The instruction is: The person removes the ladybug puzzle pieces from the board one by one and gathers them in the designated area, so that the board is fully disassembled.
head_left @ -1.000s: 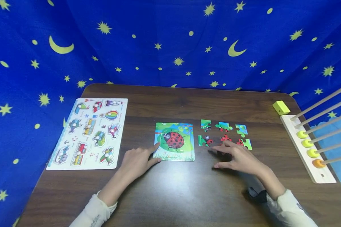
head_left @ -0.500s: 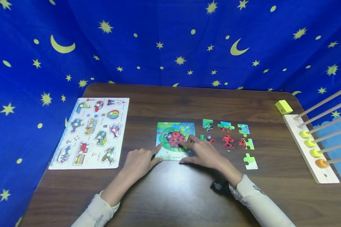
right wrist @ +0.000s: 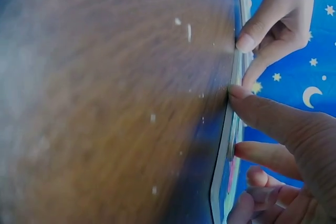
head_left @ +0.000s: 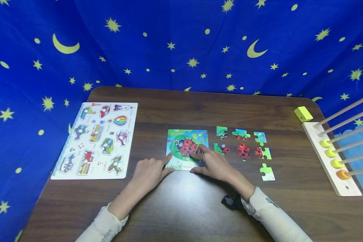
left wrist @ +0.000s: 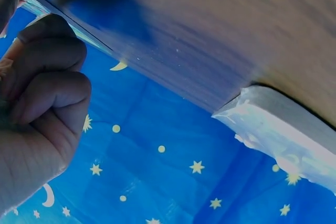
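A small puzzle board (head_left: 171, 135) with a ladybug picture lies mid-table. At its near left corner my left hand (head_left: 146, 172) holds it, index finger on top and thumb at the near edge; the other fingers curl under in the left wrist view. My right hand (head_left: 216, 164) is over the board's lower right, thumb at the near edge and index finger on the surface. In the right wrist view a thin puzzle piece (right wrist: 231, 148) shows at that index fingertip, mostly hidden. Loose puzzle pieces (head_left: 243, 151) lie in rows to the right, one corner piece (head_left: 267, 172) nearest me.
A white knobbed vehicle puzzle (head_left: 106, 175) lies at the left. On the right stands a wooden peg rack (head_left: 313, 133) with rods leaning outward and several beads, a yellow block (head_left: 303, 114) at its far end. Blue starry cloth (head_left: 157, 43) hangs behind.
My right hand has moved left from the loose pieces onto the ladybug board, uncovering the nearest corner piece, and has stayed there over the last half second. My left hand keeps its place.
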Demonstrator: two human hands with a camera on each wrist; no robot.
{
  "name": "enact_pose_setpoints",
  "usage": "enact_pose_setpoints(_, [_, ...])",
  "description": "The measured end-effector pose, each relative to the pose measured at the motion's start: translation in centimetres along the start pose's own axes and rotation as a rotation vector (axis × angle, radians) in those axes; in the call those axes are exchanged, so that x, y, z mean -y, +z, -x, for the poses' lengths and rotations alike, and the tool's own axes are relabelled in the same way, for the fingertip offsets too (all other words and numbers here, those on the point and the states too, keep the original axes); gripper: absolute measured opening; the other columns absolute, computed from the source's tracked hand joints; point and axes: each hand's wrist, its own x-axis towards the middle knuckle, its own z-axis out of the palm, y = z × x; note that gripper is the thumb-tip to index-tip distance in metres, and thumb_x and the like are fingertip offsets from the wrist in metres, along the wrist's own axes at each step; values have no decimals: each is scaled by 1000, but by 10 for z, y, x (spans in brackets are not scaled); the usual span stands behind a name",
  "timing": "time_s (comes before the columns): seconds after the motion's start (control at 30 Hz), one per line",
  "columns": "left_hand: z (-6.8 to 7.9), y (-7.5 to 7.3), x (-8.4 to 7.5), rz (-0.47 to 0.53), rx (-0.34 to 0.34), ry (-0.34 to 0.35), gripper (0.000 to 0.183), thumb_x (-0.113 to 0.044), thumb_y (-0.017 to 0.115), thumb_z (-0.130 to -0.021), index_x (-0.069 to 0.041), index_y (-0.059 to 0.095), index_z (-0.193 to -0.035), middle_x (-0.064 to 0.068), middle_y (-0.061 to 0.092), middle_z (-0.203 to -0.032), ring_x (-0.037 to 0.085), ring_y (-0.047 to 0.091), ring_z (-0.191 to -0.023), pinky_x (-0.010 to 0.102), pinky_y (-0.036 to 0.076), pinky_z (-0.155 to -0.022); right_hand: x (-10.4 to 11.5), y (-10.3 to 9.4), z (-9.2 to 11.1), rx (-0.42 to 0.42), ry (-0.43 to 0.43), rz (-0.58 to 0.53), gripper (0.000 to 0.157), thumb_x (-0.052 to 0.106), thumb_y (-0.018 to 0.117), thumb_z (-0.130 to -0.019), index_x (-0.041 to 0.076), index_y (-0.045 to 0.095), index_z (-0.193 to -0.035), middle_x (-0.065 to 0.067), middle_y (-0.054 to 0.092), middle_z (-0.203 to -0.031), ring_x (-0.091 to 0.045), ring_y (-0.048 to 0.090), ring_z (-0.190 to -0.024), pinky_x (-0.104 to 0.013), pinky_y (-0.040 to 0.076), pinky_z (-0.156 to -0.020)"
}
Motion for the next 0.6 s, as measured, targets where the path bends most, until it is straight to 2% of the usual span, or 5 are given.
enact_pose_setpoints(0.13, [1, 2, -5, -81, -11, 18, 58, -56, 61, -92, -22, 59, -139, 5, 54, -50, 19, 49, -44, 32, 36, -41, 1, 0, -1, -6, 12, -43, 56, 36, 86, -76, 6, 72, -120, 0, 54, -96, -7, 43, -64, -18, 35, -52])
enact_pose_setpoints(0.23, [2, 4, -7, -136, -30, 32, 59, -58, 59, -92, -21, 60, -139, 1, 45, -45, 14, 41, -40, 30, 34, -39, 1, 0, -1, -12, 30, -62, 54, 33, 87, -75, 6, 72, -119, 0, 53, -95, -7, 42, -65, -19, 34, -53])
enact_pose_setpoints(0.3, [1, 5, -8, -158, -38, 37, 60, -59, 58, -92, -22, 60, -139, 0, 43, -45, 12, 38, -40, 29, 33, -39, 2, 0, -1, -23, 42, -58, 55, 33, 88, -74, 6, 72, -119, 0, 53, -96, -8, 42, -65, -19, 34, -53])
enact_pose_setpoints(0.43, [1, 4, -7, -179, -47, 43, 61, -61, 59, -90, -22, 61, -138, 3, 48, -49, 16, 43, -41, 31, 35, -40, 6, 1, 1, -66, 35, -2, 56, 35, 89, -72, 6, 73, -117, 0, 56, -98, -9, 44, -65, -19, 33, -50])
enact_pose_setpoints(0.6, [0, 2, -6, -152, -35, 38, 60, -59, 60, -91, -21, 61, -138, 5, 50, -50, 19, 47, -42, 33, 35, -40, 8, 4, 4, -97, 56, 12, 55, 37, 89, -71, 7, 74, -115, 1, 54, -94, -7, 40, -61, -18, 29, -46])
